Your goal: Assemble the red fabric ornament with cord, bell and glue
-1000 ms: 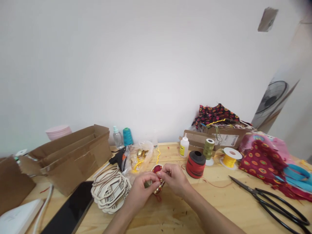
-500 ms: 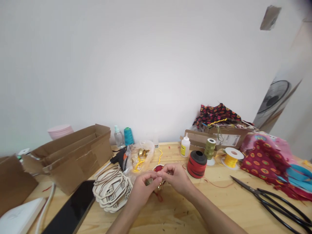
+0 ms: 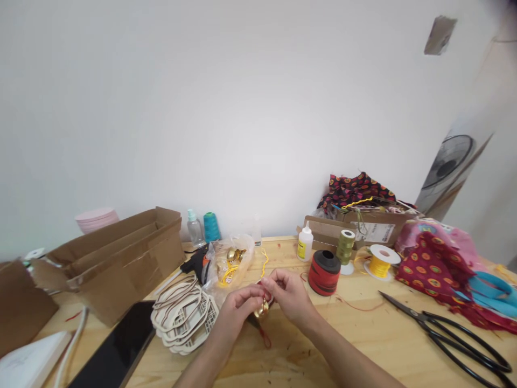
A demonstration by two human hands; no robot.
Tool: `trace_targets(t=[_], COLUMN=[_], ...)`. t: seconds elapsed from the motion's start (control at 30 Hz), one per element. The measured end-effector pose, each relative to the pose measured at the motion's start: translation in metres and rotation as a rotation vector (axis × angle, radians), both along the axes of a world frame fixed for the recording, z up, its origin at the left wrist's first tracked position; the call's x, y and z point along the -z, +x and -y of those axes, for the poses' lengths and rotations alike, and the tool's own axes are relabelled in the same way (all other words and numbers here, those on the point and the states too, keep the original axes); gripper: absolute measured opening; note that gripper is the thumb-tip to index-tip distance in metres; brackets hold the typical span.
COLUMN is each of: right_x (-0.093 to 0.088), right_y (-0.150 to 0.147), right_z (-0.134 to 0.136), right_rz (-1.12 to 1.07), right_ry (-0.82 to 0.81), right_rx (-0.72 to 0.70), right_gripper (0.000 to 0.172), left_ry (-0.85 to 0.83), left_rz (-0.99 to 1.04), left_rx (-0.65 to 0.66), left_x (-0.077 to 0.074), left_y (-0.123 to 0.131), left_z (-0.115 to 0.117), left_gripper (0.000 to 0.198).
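Observation:
My left hand (image 3: 238, 310) and my right hand (image 3: 288, 296) meet above the middle of the table, fingertips pinched together. Between them is a small ornament with shiny gold bells (image 3: 262, 309), mostly covered by the fingers. A red cord loop (image 3: 265, 338) dangles beneath it. Twisted yellow cord (image 3: 264, 260) shows just beyond the hands. To the left lies a clear plastic bag (image 3: 242, 258) with gold pieces and yellow cord inside. A spool of red cord (image 3: 324, 280) stands right of my right hand.
Stacked wooden cutouts (image 3: 186, 318) and a black phone (image 3: 117, 345) lie left, before a cardboard box (image 3: 133, 253). Large black-handled scissors (image 3: 428, 320) rest at right. A glue bottle (image 3: 305, 245), yellow cord spool (image 3: 379, 267) and patterned red fabric (image 3: 430, 264) stand behind.
The fingers have shifted around the ornament, so the gold bells show more clearly. The round red piece seen behind the fingers is now mostly covered. The view has moved slightly.

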State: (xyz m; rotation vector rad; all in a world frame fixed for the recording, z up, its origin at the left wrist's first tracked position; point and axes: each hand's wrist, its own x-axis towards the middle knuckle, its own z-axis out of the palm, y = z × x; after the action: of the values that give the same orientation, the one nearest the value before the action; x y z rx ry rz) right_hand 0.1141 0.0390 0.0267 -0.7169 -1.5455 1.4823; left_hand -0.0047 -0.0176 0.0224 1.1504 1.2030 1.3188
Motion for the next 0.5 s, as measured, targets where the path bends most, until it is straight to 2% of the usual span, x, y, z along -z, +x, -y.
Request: trace_targets(t=[0.13,0.4,0.5], right_x=[0.003,0.0063,0.0084], right_y=[-0.0012,-0.0065,-0.0084], right_z=[-0.0002,0.0054,0.0045], right_rz=[-0.009,-0.069,-0.1], right_ry=[-0.023,-0.04,-0.068], right_rx=[-0.028,0.091,0.093], right_gripper=[0.039,0.036,0.038], left_ry=[0.001,0.022,0.027], left_rz=[0.04,0.01,-0.001], left_rx=[0.034,0.03,0.026], left_x=[0.0003,-0.0023,-0.0026], left_y=[0.0023,0.0067,0.0065], left_z=[-0.0001,-0.005,-0.0044], left_gripper=[0.014,0.015,0.014])
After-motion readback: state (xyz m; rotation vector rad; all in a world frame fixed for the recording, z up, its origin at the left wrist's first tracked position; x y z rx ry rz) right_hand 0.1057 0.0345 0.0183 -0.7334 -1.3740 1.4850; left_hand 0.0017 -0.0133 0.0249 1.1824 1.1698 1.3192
